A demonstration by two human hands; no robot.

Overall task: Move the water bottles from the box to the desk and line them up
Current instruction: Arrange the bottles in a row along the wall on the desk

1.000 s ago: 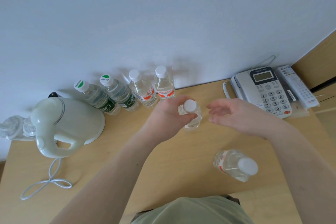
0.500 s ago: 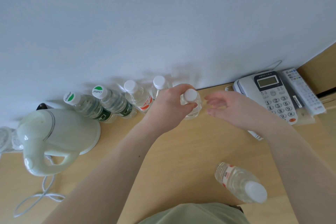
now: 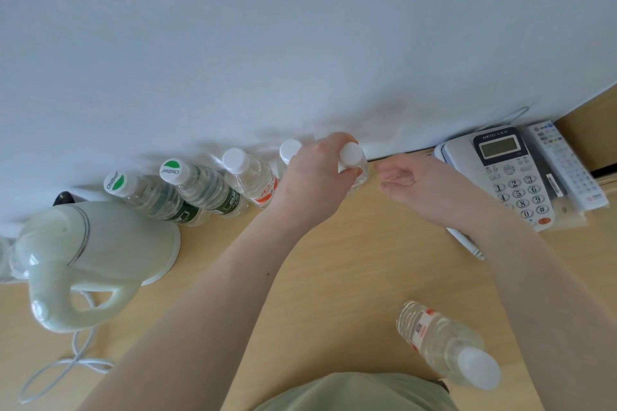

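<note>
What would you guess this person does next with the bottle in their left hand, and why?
Probably set it down and let go. The left hand grips the white-capped bottle at the right end of the row by the wall, beside the last lined-up bottle. The right hand hovers open and empty. After that, likely the lone bottle near the desk's front edge.

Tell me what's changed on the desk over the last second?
The left hand carried its bottle back toward the wall, to the right end of the row. The right hand stayed open beside it. The near bottle, kettle and phone stayed put.
</note>
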